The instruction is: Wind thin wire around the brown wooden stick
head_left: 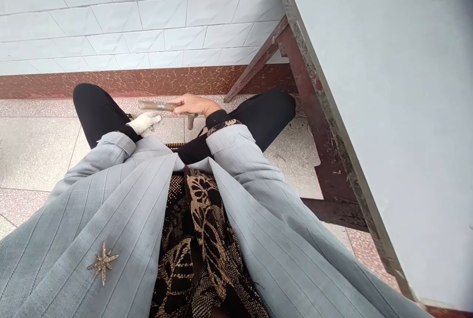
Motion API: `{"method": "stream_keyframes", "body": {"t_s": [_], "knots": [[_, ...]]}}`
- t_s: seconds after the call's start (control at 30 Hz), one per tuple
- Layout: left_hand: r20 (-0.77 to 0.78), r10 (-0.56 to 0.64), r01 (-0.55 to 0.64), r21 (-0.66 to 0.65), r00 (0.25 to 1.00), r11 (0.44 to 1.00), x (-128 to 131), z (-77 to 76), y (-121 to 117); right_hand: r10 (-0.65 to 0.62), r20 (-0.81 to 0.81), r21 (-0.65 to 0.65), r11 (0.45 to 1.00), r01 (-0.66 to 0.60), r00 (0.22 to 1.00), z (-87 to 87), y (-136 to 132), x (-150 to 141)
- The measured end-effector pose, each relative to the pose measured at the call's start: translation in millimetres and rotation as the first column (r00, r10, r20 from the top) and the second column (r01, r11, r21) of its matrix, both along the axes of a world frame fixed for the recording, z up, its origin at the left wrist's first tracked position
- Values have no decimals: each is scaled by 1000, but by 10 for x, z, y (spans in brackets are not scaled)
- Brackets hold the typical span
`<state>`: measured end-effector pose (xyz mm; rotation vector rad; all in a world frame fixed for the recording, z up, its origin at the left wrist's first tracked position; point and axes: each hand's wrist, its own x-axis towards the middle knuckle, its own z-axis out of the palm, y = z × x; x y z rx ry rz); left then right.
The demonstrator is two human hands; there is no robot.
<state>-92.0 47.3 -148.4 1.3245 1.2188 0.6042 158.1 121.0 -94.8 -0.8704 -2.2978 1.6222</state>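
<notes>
My right hand (197,104) is closed around a brown wooden tool (150,105) shaped like a stick. Silvery wire binds it near the middle, and a short stub (190,121) points down from below my palm. The tool's free end reaches left, just above my left hand. In a whitish glove, my left hand (145,122) has its fingers curled together; a small greyish bit shows below them, too little to name. Both hands are between my bent knees, low over the floor.
A table with a pale top (391,91) and a dark red wooden frame (321,130) stands close on my right. Ahead, a white tiled wall (166,12) meets a reddish-brown skirting (111,82). Speckled floor tiles (33,150) lie on the left.
</notes>
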Motion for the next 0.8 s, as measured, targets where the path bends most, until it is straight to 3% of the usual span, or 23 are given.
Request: {"method": "stream_keyframes", "body": {"t_s": [0.07,0.13,0.23,0.43,0.63,0.8], "knots": [[-16,-51,49,-79,999,996,48,43,-55,-171,-8,36,985,171,985,-41,18,-16],[-25,-60,57,-116,998,992,84,80,-93,-311,112,126,946,297,944,-106,55,-26],[-48,-59,54,-100,997,994,105,96,-106,-373,363,310,913,267,854,-179,103,-33],[-97,-93,89,-42,991,995,78,47,-76,-329,561,334,930,156,760,-160,99,-62],[-103,-114,116,15,988,993,92,107,-85,-260,630,350,936,31,732,-203,61,-100],[-92,-71,82,121,993,989,83,116,-53,-27,667,159,981,-107,745,-218,7,-110]]}}
